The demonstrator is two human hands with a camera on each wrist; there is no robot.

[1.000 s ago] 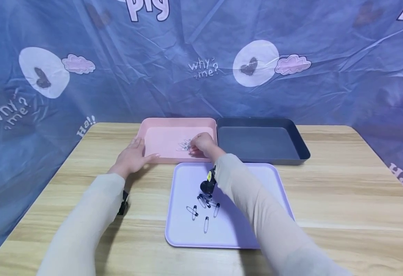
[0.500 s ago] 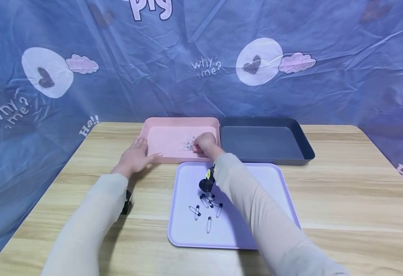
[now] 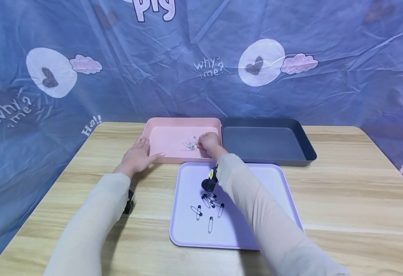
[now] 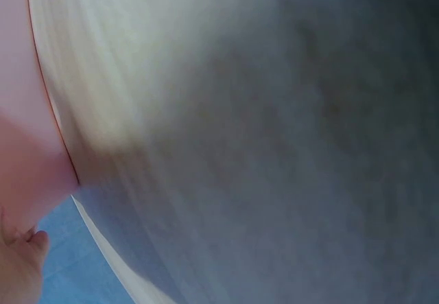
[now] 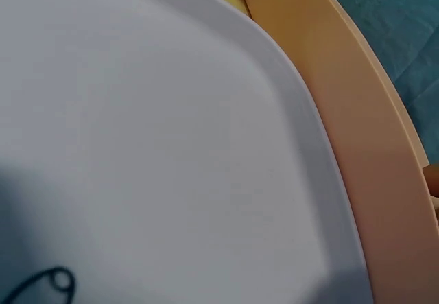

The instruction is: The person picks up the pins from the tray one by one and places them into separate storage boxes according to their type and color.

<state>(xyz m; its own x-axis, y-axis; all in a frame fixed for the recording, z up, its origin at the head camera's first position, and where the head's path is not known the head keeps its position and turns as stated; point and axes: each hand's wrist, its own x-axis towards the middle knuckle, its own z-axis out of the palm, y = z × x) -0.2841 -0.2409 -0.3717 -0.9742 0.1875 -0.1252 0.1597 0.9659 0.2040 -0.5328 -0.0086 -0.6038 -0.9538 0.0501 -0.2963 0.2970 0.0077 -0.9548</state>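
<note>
At the near right of the pink tray [image 3: 163, 136], my right hand [image 3: 209, 142] bends its fingers down beside a small heap of silver safety pins [image 3: 189, 145]. Its fingertips are right at the heap; I cannot tell whether they pinch a pin. My left hand [image 3: 136, 156] rests on the tray's near left corner, fingers along the left wall and thumb along the front. Part of it [image 4: 20, 266] shows low in the left wrist view. Several black-headed safety pins [image 3: 210, 225] lie on the lavender tray [image 3: 187, 239], below the right wrist.
A dark grey tray [image 3: 263, 140] stands against the pink one's right side. The lavender tray lies in front of both, close to the pink tray's front wall. All rest on a wooden table [image 3: 343, 184], with a blue printed cloth [image 3: 167, 88] hanging behind.
My right fingers shift slightly at the silver pins, and the heap sits a little differently. The whole scene slides slightly right as the head turns. My left hand stays on the tray corner.
</note>
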